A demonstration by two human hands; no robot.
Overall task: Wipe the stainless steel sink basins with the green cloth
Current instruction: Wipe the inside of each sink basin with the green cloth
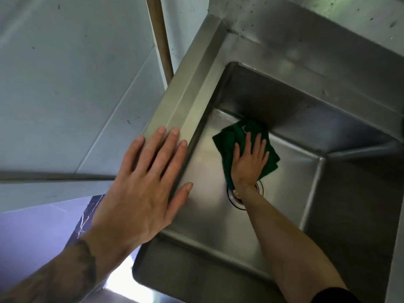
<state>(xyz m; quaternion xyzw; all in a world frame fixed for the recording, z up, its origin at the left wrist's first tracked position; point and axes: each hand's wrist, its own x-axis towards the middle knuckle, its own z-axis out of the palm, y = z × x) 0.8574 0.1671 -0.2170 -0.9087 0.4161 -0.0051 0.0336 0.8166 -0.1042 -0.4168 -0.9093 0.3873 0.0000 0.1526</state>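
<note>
Head view, steel basin, white wall

- Basin: stainless steel, rectangular, deep, dull sheen.
- Cloth: dark green, crumpled, lying on the basin floor at 12 o'clock from the drain, top edge touching the far wall, right hand flat on it.

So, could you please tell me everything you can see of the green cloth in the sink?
The green cloth is dark green, soft-looking fabric, crumpled and folded rather than spread flat. It lies on the floor of the sink basin, against the foot of the back wall, just beyond the drain. The right hand presses flat on it with straight, spread fingers, covering its middle. Cloth shows on both sides of the hand.
</note>
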